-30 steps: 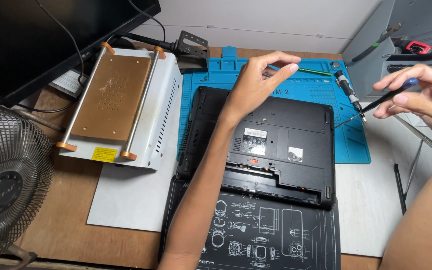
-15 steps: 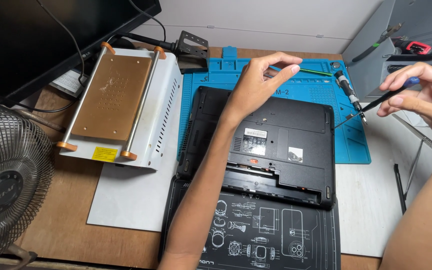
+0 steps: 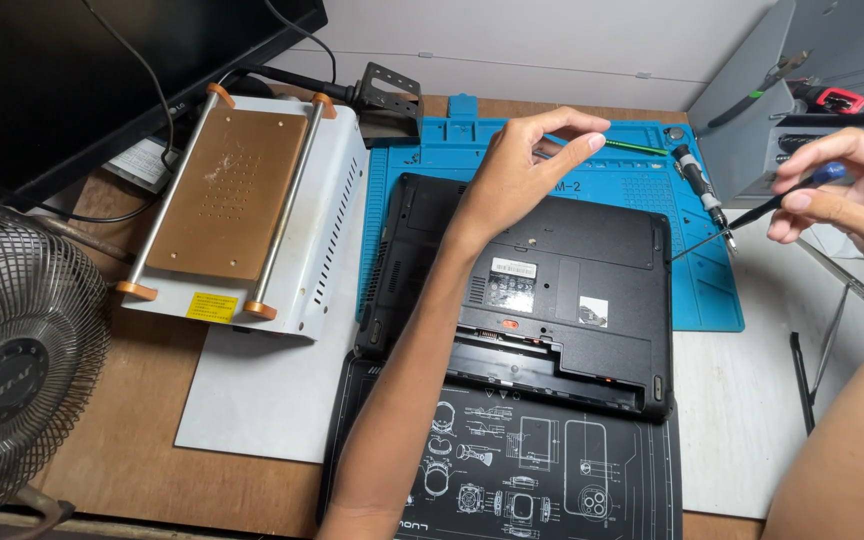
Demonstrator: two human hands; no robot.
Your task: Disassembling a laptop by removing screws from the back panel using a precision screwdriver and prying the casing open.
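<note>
laptop (image 3: pixel 552 290) lies bottom-up, black, across the blue mat (image 3: pixel 632 170) on the tabletop. left hand (image 3: pixel 527 165) hovers above it, fingers pinched on something too small to tell. right hand (image 3: pixel 852 195) pinches a slim screwdriver (image 3: pixel 752 215). rigid, weighty, probably scratch-prone; best lifted by both side edges.

Bright, even overhead light, soft shadows, sharp focus throughout.
</note>
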